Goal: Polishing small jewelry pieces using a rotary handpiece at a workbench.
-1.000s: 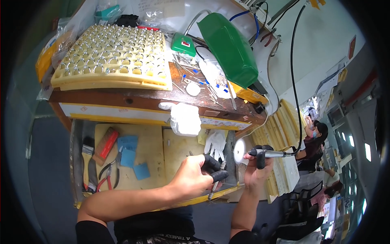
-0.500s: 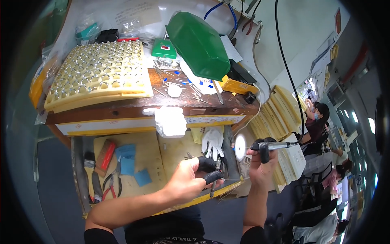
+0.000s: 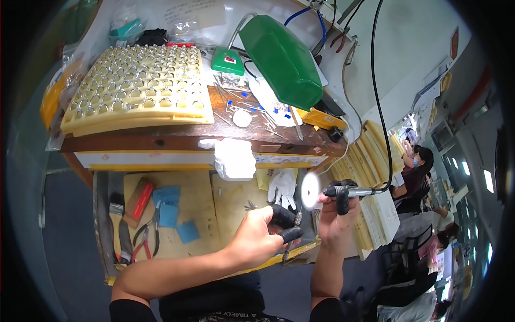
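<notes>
My left hand (image 3: 263, 236), with black covers on two fingertips, pinches a small thin metal piece (image 3: 296, 219) over the front of the open drawer (image 3: 225, 206). My right hand (image 3: 338, 212) is closed around a black rotary handpiece (image 3: 348, 191) whose white buffing wheel (image 3: 310, 190) points left, just above the metal piece. A black cable (image 3: 374, 96) runs up from the handpiece. The two hands are close together at the drawer's right front corner.
A yellow tray of rings (image 3: 137, 88) and a green lamp (image 3: 281, 59) sit on the wooden bench (image 3: 161, 134). The drawer holds pliers (image 3: 145, 239), a brush (image 3: 118, 214), blue squares (image 3: 169, 212), a white glove (image 3: 282, 185). Another person (image 3: 416, 166) sits at right.
The view has shifted slightly. My left hand has moved a little right toward the wheel, and my right hand with the handpiece stays at the drawer's right side.
</notes>
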A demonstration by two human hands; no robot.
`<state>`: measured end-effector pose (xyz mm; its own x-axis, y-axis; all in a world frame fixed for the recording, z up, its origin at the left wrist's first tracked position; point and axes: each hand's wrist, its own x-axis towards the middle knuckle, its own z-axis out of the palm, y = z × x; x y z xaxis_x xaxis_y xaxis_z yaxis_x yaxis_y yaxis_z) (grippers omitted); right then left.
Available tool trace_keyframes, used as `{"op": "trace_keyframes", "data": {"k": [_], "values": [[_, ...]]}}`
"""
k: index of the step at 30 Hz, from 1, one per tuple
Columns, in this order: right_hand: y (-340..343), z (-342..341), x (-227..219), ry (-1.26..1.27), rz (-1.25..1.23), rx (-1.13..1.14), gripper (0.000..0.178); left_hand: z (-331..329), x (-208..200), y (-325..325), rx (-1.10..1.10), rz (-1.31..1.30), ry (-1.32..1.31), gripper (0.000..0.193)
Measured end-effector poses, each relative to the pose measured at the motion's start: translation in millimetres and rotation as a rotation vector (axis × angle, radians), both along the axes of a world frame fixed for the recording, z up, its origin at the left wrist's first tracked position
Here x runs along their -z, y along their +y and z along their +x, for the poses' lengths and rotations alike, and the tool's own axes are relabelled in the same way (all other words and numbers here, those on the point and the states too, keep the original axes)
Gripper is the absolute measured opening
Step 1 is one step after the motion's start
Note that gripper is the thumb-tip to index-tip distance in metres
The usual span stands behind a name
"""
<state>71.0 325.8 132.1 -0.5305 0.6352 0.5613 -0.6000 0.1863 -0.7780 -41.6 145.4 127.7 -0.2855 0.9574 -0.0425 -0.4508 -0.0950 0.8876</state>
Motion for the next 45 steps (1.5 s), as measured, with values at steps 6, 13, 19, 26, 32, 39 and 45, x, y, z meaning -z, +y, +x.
{"op": "trace_keyframes", "data": {"k": [6, 13, 19, 26, 32, 39, 45], "values": [[0.4, 0.5, 2.2, -0.004, 0.003, -0.025, 0.031, -0.5, 2.0, 0.2, -0.018, 0.011, 0.044, 0.012], [-4.7, 0.1, -1.0, -0.009, 0.008, -0.032, 0.033, -0.3, 6.3, 0.8, -0.051, 0.028, 0.108, 0.013], [-3.2, 1.6, 0.4, -0.021, 0.02, -0.015, 0.034, 1.8, 6.4, 1.6, -0.119, 0.046, 0.176, 0.017], [-4.7, 0.0, -1.0, -0.028, 0.037, -0.012, 0.035, -2.0, 6.2, -0.2, -0.113, 0.006, 0.175, 0.019], [-3.6, 2.3, -1.5, -0.032, 0.015, -0.003, 0.034, 0.4, 6.6, 2.4, -0.177, -0.012, 0.218, 0.027], [-4.9, 1.3, -0.8, -0.035, 0.006, -0.009, 0.034, 1.5, 6.5, 1.2, -0.264, 0.005, 0.257, 0.023], [-3.9, 1.6, -1.0, -0.043, 0.018, -0.001, 0.035, -1.7, 4.8, 0.1, -0.244, -0.024, 0.292, 0.035]]}}
